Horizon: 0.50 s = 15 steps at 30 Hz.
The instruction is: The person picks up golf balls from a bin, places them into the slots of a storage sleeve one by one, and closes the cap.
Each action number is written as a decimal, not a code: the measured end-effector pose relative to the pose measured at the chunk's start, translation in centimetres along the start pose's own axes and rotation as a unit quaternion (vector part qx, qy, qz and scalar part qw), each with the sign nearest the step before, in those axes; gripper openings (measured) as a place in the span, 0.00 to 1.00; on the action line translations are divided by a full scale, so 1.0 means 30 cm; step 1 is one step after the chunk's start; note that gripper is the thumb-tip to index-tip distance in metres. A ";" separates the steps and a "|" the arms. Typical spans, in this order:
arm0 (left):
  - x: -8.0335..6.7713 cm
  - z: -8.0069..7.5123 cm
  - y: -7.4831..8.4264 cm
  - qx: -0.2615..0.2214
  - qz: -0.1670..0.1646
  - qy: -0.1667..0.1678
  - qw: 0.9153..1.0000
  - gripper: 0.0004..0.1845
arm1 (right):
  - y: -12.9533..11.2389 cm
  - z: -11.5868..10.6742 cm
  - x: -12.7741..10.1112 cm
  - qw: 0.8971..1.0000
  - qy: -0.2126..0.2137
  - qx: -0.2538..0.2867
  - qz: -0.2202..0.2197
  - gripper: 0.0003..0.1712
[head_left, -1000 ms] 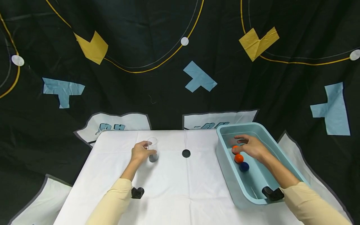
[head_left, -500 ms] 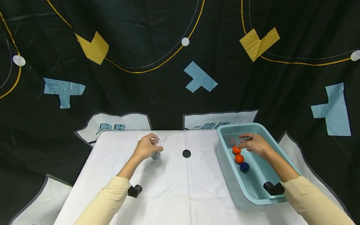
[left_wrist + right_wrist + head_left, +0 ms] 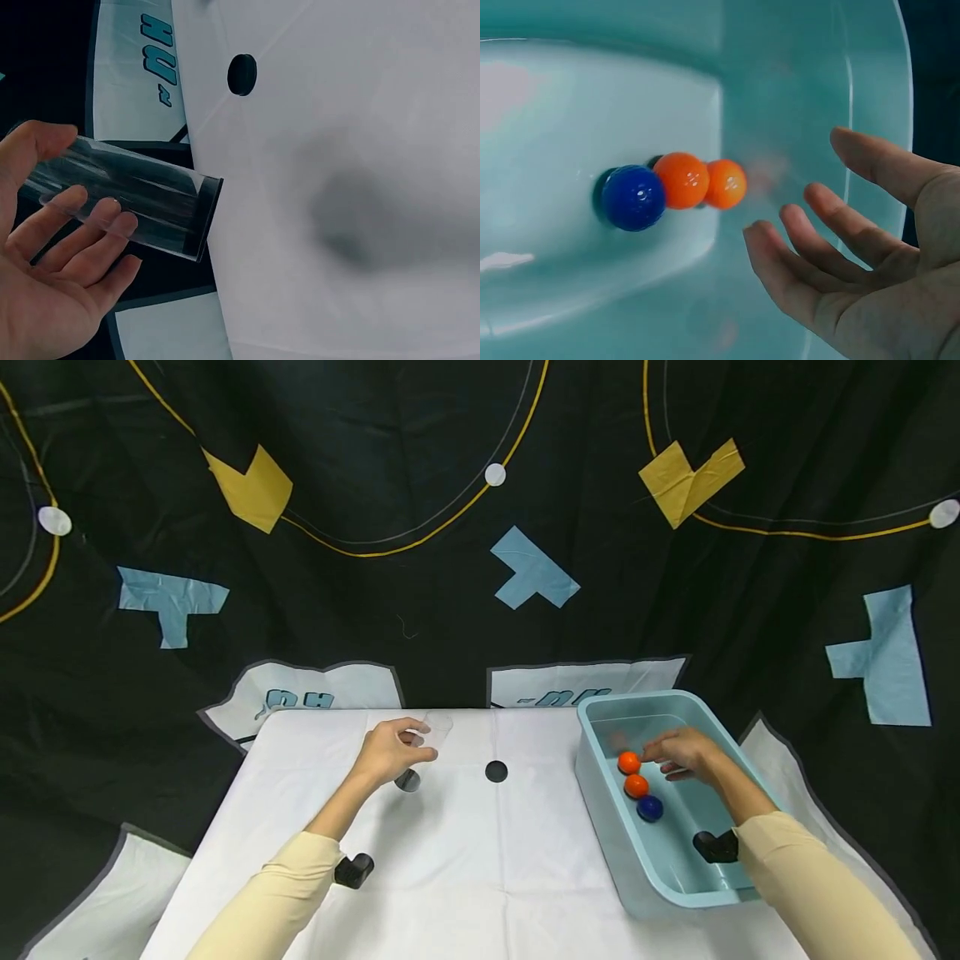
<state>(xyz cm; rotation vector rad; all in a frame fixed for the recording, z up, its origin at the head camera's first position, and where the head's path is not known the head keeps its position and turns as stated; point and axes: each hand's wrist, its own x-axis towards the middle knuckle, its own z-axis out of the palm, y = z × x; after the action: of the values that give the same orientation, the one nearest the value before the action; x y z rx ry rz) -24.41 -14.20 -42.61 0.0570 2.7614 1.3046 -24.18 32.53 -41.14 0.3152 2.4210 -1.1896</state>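
My left hand [image 3: 392, 752] holds a clear cylindrical container [image 3: 139, 196] with a dark base, thumb on one side and fingers on the other. It is raised over the table and tilted; its mouth leans right and its base shows below the hand in the head view. My right hand [image 3: 684, 753] hovers inside the light blue bin [image 3: 609, 852], fingers loosely bent and holding nothing. Just left of its fingertips lie two orange balls [image 3: 681, 181] and a dark blue ball [image 3: 633, 198], in a row on the bin's floor.
A flat black disc [image 3: 496, 771] lies mid-table on the white cloth [image 3: 450, 902], between the left hand and the bin. Behind the table hangs a black curtain [image 3: 420, 635] with blue and yellow patches. Black camera mounts [image 3: 353, 871] jut from both wrists.
My left hand has lifted the container, shifted slightly right and tilted it. The right hand has drawn back a little to the right, uncovering the far orange ball.
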 end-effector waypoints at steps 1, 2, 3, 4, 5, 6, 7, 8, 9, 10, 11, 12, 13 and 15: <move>0.000 -0.001 0.003 -0.002 -0.003 0.000 1.000 0.23 | 0.009 -0.005 0.009 1.000 -0.004 0.007 0.006 0.27; 0.000 -0.002 0.005 -0.002 -0.004 0.000 1.000 0.23 | 0.018 -0.010 0.016 1.000 -0.009 0.016 0.015 0.26; -0.001 -0.003 0.006 -0.001 -0.004 0.001 1.000 0.23 | 0.027 -0.016 0.022 0.999 -0.015 0.025 0.024 0.25; -0.001 -0.004 0.007 0.001 -0.003 0.002 1.000 0.22 | 0.036 -0.021 0.029 0.999 -0.021 0.034 0.034 0.23; -0.001 -0.005 0.007 0.004 -0.003 0.003 1.000 0.22 | 0.045 -0.026 0.035 0.998 -0.029 0.041 0.044 0.22; -0.002 -0.006 0.006 0.006 -0.003 0.005 1.000 0.22 | 0.054 -0.030 0.041 0.997 -0.037 0.048 0.056 0.21; -0.002 -0.006 0.005 0.008 -0.004 0.005 1.000 0.22 | 0.062 -0.035 0.046 0.995 -0.045 0.054 0.069 0.20; -0.003 -0.006 0.003 0.009 -0.003 0.004 1.000 0.22 | 0.069 -0.038 0.050 0.993 -0.054 0.060 0.083 0.20; -0.005 -0.006 0.002 0.010 -0.003 0.002 1.000 0.22 | 0.077 -0.040 0.054 0.991 -0.066 0.066 0.095 0.20; -0.006 -0.005 0.003 0.010 -0.003 0.000 1.000 0.22 | 0.085 -0.042 0.057 0.989 -0.075 0.073 0.106 0.21; -0.007 -0.003 0.002 0.010 -0.002 -0.002 1.000 0.22 | 0.093 -0.043 0.059 0.986 -0.083 0.080 0.116 0.22; -0.009 -0.001 0.004 0.010 -0.001 -0.006 1.000 0.21 | 0.101 -0.043 0.060 0.984 -0.090 0.087 0.123 0.23; -0.012 0.001 0.005 0.010 0.002 -0.010 1.000 0.22 | 0.109 -0.043 0.062 0.983 -0.097 0.092 0.127 0.24; -0.015 0.006 0.009 0.014 0.010 -0.016 1.000 0.21 | 0.124 -0.040 0.066 0.980 -0.106 0.104 0.131 0.27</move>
<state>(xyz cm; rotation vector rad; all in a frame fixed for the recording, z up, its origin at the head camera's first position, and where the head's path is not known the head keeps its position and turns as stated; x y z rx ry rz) -23.94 -13.92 -42.48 0.1073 2.7591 1.2584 -24.85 35.76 -44.00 0.5245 2.0069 -1.2842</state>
